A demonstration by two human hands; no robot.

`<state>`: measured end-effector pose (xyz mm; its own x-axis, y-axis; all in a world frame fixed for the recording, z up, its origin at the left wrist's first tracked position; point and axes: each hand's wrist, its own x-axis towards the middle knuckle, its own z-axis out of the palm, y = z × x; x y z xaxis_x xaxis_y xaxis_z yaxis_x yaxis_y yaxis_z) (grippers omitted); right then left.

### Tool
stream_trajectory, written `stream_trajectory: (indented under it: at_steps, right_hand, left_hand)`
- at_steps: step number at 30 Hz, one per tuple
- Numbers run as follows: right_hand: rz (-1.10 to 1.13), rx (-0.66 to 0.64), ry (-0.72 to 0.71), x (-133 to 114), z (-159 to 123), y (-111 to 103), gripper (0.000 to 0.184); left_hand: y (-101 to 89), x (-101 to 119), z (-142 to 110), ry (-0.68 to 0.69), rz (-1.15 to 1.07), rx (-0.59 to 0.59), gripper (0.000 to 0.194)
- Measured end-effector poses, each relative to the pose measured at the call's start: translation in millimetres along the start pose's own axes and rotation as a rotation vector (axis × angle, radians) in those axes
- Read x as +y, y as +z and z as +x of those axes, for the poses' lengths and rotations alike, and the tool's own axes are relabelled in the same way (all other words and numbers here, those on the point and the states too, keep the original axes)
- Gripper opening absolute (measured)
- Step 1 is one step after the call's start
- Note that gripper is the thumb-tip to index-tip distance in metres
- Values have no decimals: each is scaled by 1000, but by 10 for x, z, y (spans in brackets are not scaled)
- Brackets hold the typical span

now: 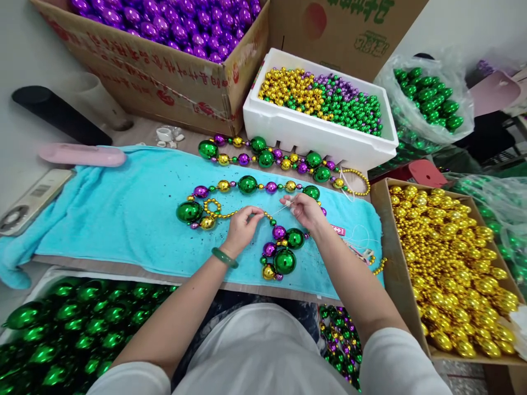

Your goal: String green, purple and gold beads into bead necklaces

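Over the turquoise towel (135, 203), my left hand (244, 226) pinches the string of a bead garland (247, 185) beside some small gold beads. My right hand (303, 210) is closed on the thin white cord (282, 208) that stretches between both hands. Large green, purple and gold beads of this garland loop around the hands, with a cluster of green balls (285, 261) nearest me. A small ring of gold beads (212, 206) lies left of my left hand. Behind, a second garland (265, 158) rests along the towel's far edge.
A white foam box (321, 123) of small mixed beads stands at the back, beside a carton (164, 93) of purple balls. At right is a carton (395, 274) of gold beads. Green balls (82, 312) fill a container at front left. Small pliers (365, 254) lie on the towel's right.
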<state>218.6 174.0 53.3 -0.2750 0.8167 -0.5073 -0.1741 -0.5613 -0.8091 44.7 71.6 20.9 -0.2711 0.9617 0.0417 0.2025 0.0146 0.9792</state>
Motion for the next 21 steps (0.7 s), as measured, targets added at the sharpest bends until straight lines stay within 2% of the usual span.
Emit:
stream_trajectory:
  at_steps: [2, 4, 8, 11, 15, 21]
  right_hand:
    - [81, 9, 29, 12, -24, 9, 24]
    - [65, -34, 50, 36, -49, 33, 28]
    - [-103, -122, -17, 101, -85, 121, 36]
    - [-219, -118, -77, 126, -98, 195, 35]
    - [-288, -109, -135, 125, -102, 239, 28]
    - [-380, -80, -221, 133, -47, 271, 23]
  left_hand:
    - [-1, -12, -32, -77, -21, 19, 7]
    - [23, 3, -48, -167, -135, 40, 6]
    - [123, 124, -24, -306, -648, 56, 20]
    - [186, 219, 37, -389, -858, -3, 30]
    - [213, 242, 111, -405, -902, -69, 30]
    - [225, 282, 133, -355, -797, -132, 27]
